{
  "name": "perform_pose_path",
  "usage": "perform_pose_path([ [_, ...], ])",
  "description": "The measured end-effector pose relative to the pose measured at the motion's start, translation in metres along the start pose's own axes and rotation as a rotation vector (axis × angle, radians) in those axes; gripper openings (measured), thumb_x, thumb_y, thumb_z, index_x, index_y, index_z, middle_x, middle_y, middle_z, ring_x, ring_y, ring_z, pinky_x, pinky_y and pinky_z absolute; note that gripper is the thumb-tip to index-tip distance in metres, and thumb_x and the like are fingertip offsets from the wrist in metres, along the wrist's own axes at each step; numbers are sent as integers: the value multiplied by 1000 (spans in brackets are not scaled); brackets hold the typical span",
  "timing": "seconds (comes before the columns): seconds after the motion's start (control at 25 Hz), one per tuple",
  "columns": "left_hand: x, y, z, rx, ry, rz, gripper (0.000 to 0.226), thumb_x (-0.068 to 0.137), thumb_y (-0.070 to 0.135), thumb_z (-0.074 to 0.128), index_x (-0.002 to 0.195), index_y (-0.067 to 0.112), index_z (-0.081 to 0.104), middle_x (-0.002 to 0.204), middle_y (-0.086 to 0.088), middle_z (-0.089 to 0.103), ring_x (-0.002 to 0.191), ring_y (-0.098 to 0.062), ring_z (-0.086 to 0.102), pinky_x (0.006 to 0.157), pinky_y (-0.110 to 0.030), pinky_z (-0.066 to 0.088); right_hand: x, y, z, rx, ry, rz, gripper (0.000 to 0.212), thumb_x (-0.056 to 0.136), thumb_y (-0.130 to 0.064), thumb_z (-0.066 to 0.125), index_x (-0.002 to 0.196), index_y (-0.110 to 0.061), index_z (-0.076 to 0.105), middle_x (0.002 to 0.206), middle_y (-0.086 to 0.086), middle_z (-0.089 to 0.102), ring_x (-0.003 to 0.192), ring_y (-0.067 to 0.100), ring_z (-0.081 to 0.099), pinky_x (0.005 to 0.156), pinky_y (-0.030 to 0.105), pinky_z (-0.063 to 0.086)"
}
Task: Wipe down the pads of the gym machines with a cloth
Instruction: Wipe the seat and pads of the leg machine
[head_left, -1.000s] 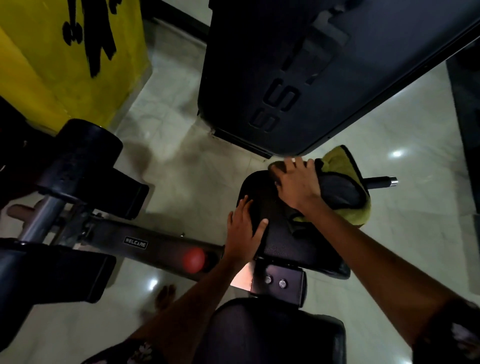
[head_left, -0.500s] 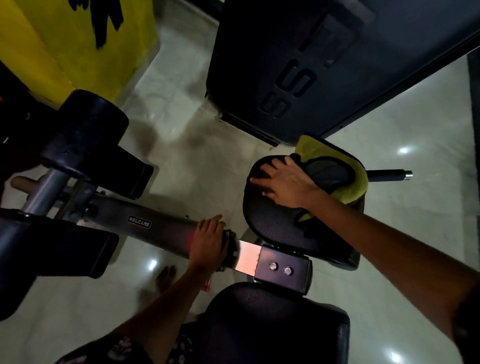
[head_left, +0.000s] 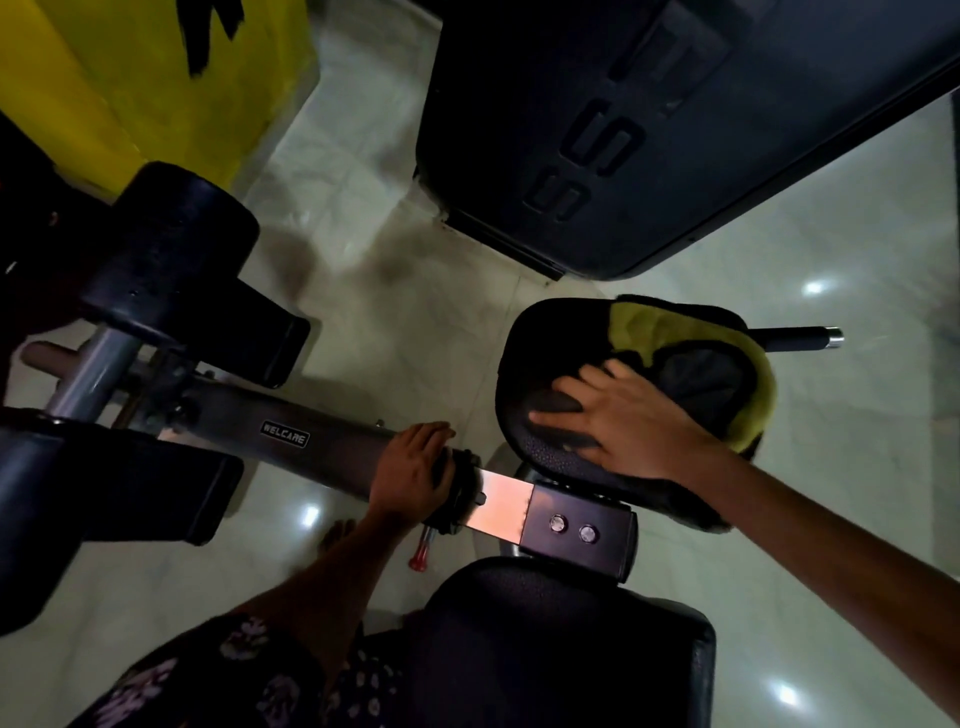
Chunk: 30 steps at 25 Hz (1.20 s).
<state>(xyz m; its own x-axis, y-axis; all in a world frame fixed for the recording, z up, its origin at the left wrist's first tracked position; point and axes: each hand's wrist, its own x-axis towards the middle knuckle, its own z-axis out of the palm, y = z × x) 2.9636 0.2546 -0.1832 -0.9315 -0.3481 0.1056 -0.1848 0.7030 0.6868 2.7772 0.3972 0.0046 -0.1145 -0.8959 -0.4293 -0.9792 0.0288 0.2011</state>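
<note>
Right hand (head_left: 623, 421) lies flat with spread fingers on the cloth (head_left: 696, 364) over the small pad (head_left: 540, 338), whose bare part lies to its left, while the left hand (head_left: 410, 467) curls around the bar (head_left: 311, 441).

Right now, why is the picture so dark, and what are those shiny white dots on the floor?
Head view: the room is dim, so the black pad and cloth under the right hand lose detail. The white dots are lights reflecting off the glossy floor. The wide lens bends straight edges near the borders.
</note>
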Motion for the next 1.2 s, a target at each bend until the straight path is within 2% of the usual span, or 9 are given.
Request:
perform_pose_path([
  [0.12,-1,-3,-2,-1,-22,71,33,79,25,47,96,4,67,99,-11,68,88,-26,61,82,-29,38,-53,9,-6,11,61,145,47,83,-46,42,126,-34,59,111,7,60,86,27,52,73,38,30],
  [0.2,-3,-5,-2,16,-44,132,32,79,25,48,94,5,68,99,-11,68,88,-25,58,81,-29,38,-59,9,-5,6,61,202,48,84,-46,40,127,-34,58,112,9,59,87,27,49,73,38,29],
  [0.44,-4,-8,-4,-2,0,203,27,81,21,47,87,4,68,92,-11,68,85,-24,56,79,-31,41,11,-14,14,-61,64,71,48,75,-42,65,122,-36,60,105,6,60,90,26,50,73,37,27],
  [0.6,-6,-15,-2,-4,33,236,26,82,17,45,88,4,66,90,-12,65,83,-23,49,75,-32,40,-2,-15,6,-19,72,-1,49,81,-48,46,125,-31,58,115,7,61,92,28,53,79,40,32],
  [0.76,-9,-20,-1,6,10,251,21,77,17,47,87,5,61,88,-13,62,79,-25,46,71,-33,38,-50,-2,2,-35,93,-12,50,83,-47,47,130,-31,55,122,3,58,94,26,50,80,41,32],
  [0.84,-9,-17,-4,8,-16,231,20,75,18,47,87,7,59,86,-13,61,78,-26,47,71,-34,37,-36,-2,8,-79,110,83,49,79,-43,60,127,-32,57,117,3,60,91,27,49,76,39,30],
  [0.96,-13,-9,-1,13,39,65,18,80,20,45,95,13,51,91,-13,61,80,-29,51,75,-35,37,7,-18,17,-115,97,180,51,72,-43,69,121,-33,61,111,6,62,90,28,53,77,39,28],
  [1.08,-30,14,8,-78,148,-290,33,89,23,42,110,1,56,109,-23,60,100,-30,48,89,-35,35,4,-24,18,-101,110,31,46,79,-45,51,123,-35,59,114,5,61,90,27,53,77,39,28],
  [1.2,-44,39,15,-163,198,-458,44,93,21,38,121,-10,52,126,-29,53,122,-31,34,102,-40,27,-34,-9,10,-67,115,-127,49,77,-46,53,125,-36,58,117,3,59,90,25,54,76,38,29],
])
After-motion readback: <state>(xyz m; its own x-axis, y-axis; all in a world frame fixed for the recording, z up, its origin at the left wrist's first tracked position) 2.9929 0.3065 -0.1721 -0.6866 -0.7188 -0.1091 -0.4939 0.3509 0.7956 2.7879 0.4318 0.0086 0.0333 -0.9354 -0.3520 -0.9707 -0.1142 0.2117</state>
